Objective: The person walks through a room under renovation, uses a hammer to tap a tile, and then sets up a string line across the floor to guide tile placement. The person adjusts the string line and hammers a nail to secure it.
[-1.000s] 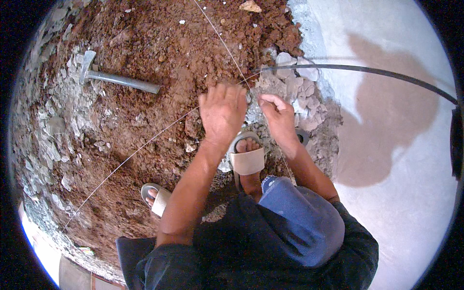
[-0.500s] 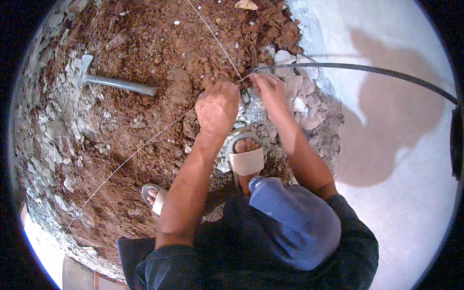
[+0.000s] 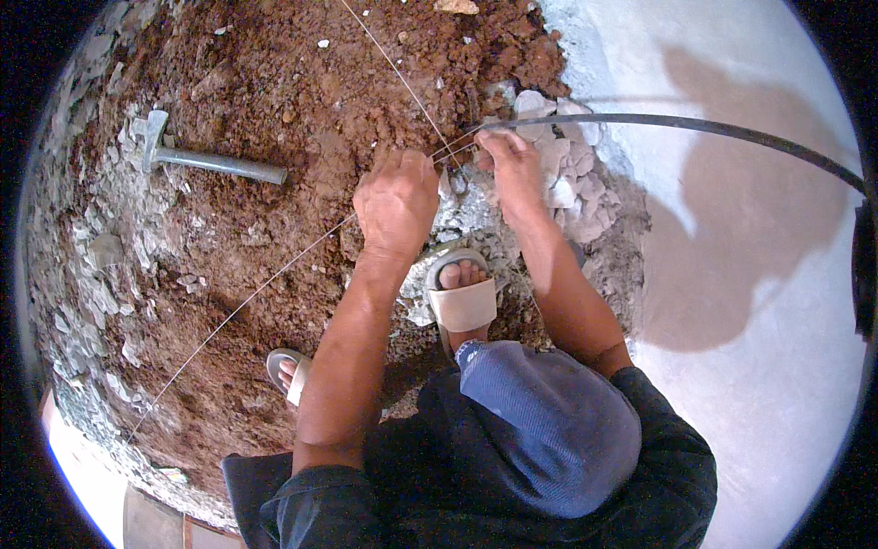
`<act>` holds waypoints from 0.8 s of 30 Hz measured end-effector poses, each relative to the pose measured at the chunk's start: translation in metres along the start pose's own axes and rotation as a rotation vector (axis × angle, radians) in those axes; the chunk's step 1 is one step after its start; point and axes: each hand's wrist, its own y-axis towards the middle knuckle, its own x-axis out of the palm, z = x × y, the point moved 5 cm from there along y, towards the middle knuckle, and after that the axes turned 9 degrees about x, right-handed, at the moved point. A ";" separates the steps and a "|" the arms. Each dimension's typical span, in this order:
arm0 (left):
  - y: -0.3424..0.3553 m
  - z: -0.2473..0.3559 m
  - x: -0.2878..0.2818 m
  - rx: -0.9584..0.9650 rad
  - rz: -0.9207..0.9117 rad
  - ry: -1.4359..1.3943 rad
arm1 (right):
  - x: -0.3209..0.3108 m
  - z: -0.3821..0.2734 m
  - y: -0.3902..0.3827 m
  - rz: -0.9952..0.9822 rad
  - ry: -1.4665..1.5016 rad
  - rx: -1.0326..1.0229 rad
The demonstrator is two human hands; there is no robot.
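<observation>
A thin white string (image 3: 395,69) comes down from the far edge to my hands, and another length runs from my left hand to the near left. My left hand (image 3: 396,203) is closed around the string, its knuckles up. Close to its right, my right hand (image 3: 512,174) pinches a strand between thumb and fingertips. Short strands stretch between both hands, beside the end of a dark curved-looking rod (image 3: 695,122). Whether the right fingers also touch the rod is hidden.
A hammer (image 3: 219,164) lies on the reddish soil (image 3: 274,119) at the left. Broken grey stones (image 3: 569,169) sit just right of my right hand, beside a pale smooth floor (image 3: 732,412). My sandalled feet (image 3: 462,306) stand close below my hands.
My left hand has shifted slightly left and my right hand a little down, so the gap between them is wider. More of the strands shows between them.
</observation>
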 end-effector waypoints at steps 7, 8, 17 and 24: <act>-0.009 0.007 -0.002 0.053 -0.038 -0.035 | -0.001 -0.008 -0.007 -0.013 -0.016 0.004; -0.012 0.010 0.001 0.075 -0.060 -0.036 | -0.002 -0.008 -0.009 0.003 0.025 0.033; -0.029 0.034 0.031 0.119 -0.170 -0.043 | 0.006 0.000 -0.019 0.014 0.205 0.093; -0.020 0.014 -0.011 0.183 -0.062 0.098 | -0.002 -0.006 -0.008 0.199 -0.299 -0.393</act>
